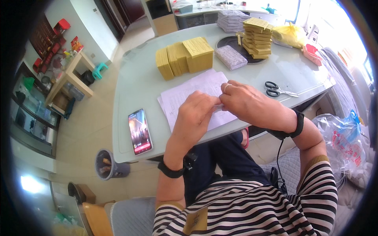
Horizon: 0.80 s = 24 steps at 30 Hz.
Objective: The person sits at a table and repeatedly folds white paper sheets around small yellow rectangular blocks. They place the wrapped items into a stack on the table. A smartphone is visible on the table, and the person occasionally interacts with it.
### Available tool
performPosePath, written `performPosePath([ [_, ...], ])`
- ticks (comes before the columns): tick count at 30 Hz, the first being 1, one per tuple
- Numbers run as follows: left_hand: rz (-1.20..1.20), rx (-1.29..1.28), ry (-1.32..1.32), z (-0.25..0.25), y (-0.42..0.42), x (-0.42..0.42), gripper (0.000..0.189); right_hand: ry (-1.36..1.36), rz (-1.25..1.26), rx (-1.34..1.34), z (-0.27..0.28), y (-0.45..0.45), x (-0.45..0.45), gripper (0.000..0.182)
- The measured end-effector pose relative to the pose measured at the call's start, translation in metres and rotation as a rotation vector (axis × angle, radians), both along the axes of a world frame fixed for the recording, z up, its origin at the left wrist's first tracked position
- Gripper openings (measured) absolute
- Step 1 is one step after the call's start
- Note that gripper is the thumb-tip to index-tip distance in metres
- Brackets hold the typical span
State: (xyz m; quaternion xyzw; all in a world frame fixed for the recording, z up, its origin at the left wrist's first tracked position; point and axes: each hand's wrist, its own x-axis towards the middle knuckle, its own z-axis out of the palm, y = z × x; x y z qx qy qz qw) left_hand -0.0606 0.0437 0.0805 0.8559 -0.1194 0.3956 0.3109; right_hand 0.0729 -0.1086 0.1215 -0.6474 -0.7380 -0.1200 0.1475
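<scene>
My left hand (196, 110) and my right hand (246, 98) meet over a few white printed sheets (189, 84) near the table's front edge. Pinched between their fingertips is a small pale piece of paper (219, 106), mostly hidden by the fingers. Beyond the sheets stand bundles of yellow paper (184, 57), packed side by side. To their right lies a flat whitish packet (231, 57), partly over a dark round mat (227, 43). A tall pile of yellow paper bundles (257, 38) rises from that mat.
Black-handled scissors (280, 90) lie at right on the glass-topped table (133, 88). A phone (140, 131) with its screen lit rests at left. Behind are a stack of whitish paper (231, 21) and a yellow plastic bag (289, 34). A grey bin (110, 165) stands on the floor.
</scene>
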Motion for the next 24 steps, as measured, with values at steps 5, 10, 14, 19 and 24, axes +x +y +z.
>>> performPosePath([
  [5,0.199,0.04,-0.149,0.01,-0.001,-0.005,0.034,0.199,-0.095,0.049,0.005,-0.01,0.012,0.01],
  [10,0.355,-0.132,-0.171,0.001,0.014,-0.032,0.024,0.945,-0.553,0.155,-0.005,-0.025,0.095,0.021],
  [14,0.388,-0.211,-0.082,-0.023,0.011,-0.043,0.008,1.416,-0.576,0.311,-0.041,-0.001,0.163,0.019],
  [19,0.295,-0.158,-0.002,-0.037,0.007,-0.05,0.01,1.822,-0.572,0.485,-0.066,0.043,0.197,0.013],
  [24,0.287,-0.153,0.041,-0.048,0.011,-0.053,0.009,1.756,-0.67,0.314,-0.075,0.058,0.208,0.021],
])
